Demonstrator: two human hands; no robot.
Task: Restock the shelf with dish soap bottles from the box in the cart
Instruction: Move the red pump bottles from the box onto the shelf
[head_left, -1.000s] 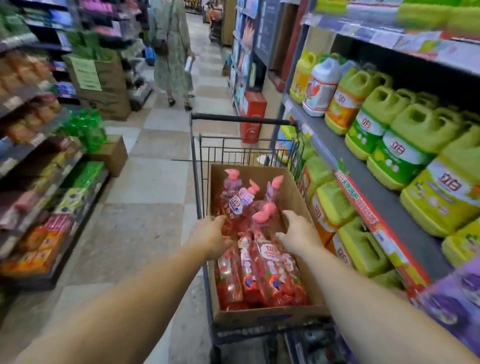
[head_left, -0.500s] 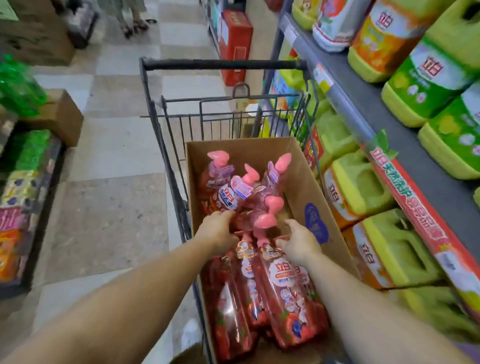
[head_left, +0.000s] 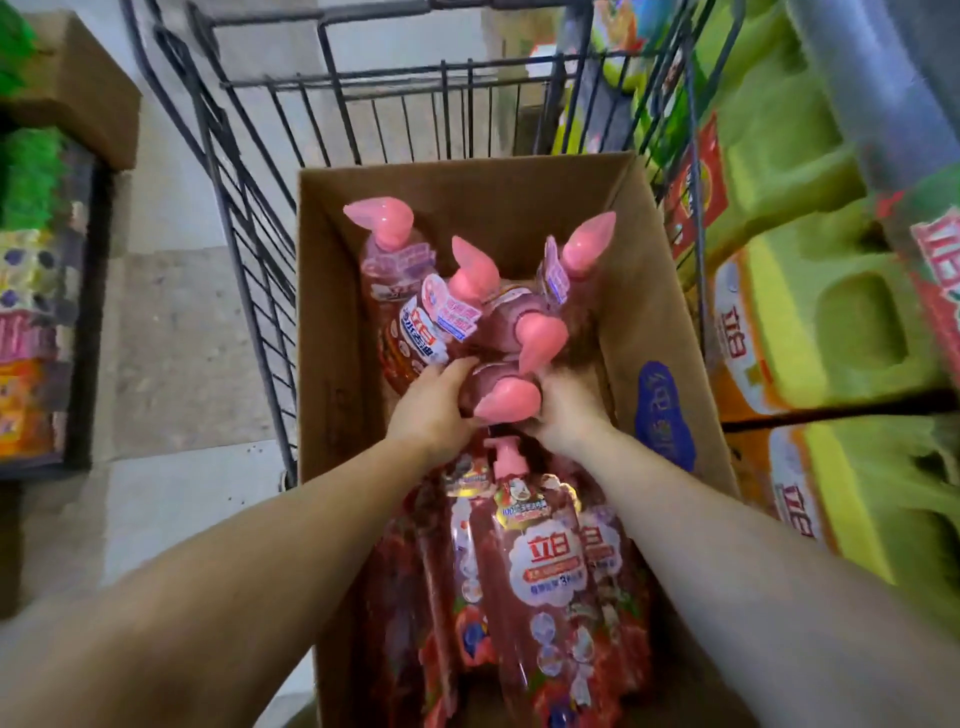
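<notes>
**Pink pumps everywhere: pickup step, nothing shelved yet**

Pink-capped dish soap bottle (head_left: 506, 397) sits in the cardboard box (head_left: 644, 291) in the cart (head_left: 249, 218), squeezed between both hands. Left hand (head_left: 434, 408) curls its fingers (head_left: 460, 366) round the bottle's shoulder; right hand (head_left: 569, 410) grips the other side. More bottles lie just past the fingertips and under the wrists. Looks like the grab stage. Next: lift it clear of the tangled pumps, then swing right to the shelf (head_left: 831, 322).
</notes>
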